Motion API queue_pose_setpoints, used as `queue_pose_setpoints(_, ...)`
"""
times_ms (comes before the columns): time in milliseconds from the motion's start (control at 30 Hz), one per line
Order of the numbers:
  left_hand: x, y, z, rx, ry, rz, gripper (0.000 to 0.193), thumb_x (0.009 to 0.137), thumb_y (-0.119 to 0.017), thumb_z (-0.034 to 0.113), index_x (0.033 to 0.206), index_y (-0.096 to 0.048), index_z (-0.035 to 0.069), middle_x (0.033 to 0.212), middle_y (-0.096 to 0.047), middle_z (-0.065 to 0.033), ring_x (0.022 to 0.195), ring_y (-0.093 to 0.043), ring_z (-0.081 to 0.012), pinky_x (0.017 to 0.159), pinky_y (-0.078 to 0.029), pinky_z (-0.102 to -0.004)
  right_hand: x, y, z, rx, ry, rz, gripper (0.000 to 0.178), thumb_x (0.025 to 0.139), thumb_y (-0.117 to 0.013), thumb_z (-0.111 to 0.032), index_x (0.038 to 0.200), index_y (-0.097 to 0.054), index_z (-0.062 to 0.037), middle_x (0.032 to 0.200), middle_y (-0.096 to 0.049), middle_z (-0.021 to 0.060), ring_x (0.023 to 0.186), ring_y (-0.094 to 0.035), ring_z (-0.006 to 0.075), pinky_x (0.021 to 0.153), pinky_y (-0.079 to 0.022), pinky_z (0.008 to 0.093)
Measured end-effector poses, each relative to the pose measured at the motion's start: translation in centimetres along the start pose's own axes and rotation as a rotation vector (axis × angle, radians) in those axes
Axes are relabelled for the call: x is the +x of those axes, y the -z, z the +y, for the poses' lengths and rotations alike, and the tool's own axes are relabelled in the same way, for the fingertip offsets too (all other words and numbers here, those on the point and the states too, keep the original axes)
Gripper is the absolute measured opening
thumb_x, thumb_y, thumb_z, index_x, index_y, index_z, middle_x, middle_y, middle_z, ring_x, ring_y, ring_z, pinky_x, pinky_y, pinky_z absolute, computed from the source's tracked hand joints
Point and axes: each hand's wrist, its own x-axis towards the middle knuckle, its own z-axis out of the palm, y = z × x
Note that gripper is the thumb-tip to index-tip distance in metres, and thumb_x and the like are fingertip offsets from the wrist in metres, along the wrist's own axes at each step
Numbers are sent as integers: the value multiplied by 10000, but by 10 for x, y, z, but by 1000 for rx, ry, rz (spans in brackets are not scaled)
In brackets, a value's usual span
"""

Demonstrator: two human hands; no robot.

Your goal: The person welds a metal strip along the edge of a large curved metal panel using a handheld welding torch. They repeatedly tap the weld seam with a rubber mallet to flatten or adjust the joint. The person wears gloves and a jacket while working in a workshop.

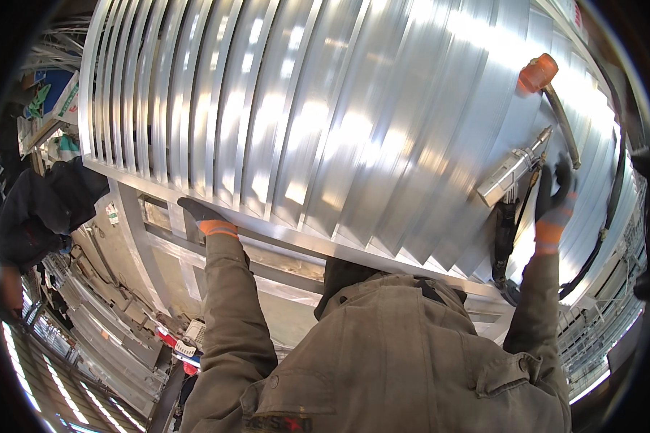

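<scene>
A large silver metal panel [325, 155] of parallel slats spreads out in front of me. At its near edge is my left hand [204, 214], in a dark glove with an orange cuff; its fingers stretch to the left against the frame rail. My right hand [554, 198], gloved alike, hovers or rests over the slats on the right with its fingers apart. Just left of it lies a silver hand tool [508, 175] with a narrow nose and black grip. A mallet [539, 73] with an orange head lies beyond, its handle end near my right fingertips.
A black hose [614, 195] curves along the panel's right side. Metal frame bars [274, 274] run below the near edge. At the left, a person in dark clothes [47, 209] bends by the panel's corner. Long metal profiles [97, 328] are stacked at lower left.
</scene>
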Motion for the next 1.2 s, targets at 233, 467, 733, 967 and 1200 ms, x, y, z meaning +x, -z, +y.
queue_pose_setpoints(233,-11,-5,10,54,21,-2,1084,1075,-361,937,1860,-316,191,1861,-381,-95,1642,-461,-335,1345,-440,-535,-81,-3,-58,-127,33,-255,578,1038,-863,-182,1550,-671,5,1303,-757,218,1173,-714,416,1048,-584,499)
queue_pose_setpoints(467,-25,-22,15,35,14,26,1061,1088,-389,913,1851,-338,178,1847,-408,-95,1629,-482,-335,1345,-444,-529,-73,-2,-68,-373,-91,-450,740,1027,-878,-267,1673,-591,-48,1263,-788,214,1142,-750,402,988,-614,508)
queue_pose_setpoints(733,-42,-35,19,-34,64,66,1100,1082,-430,915,1859,-313,144,1870,-375,-99,1644,-478,-326,1374,-407,-506,-73,3,-83,-216,-120,-439,849,1035,-859,-199,1783,-470,-103,1209,-844,186,1077,-792,383,948,-634,484)
queue_pose_setpoints(967,-18,-11,28,15,83,106,1071,1080,-449,915,1815,-414,138,1801,-500,-102,1617,-514,-348,1381,-392,-530,-88,45,-96,-183,-147,-459,839,1049,-772,-72,1804,-409,-26,1172,-783,149,1007,-730,309,907,-609,437)
queue_pose_setpoints(1200,3,-23,56,138,142,334,1161,1048,-379,962,1832,-394,106,1859,-431,-184,1630,-498,-396,1365,-374,-567,-83,115,-138,240,58,-553,630,1005,-749,-80,1583,-553,77,1258,-705,196,1096,-719,343,989,-592,454)
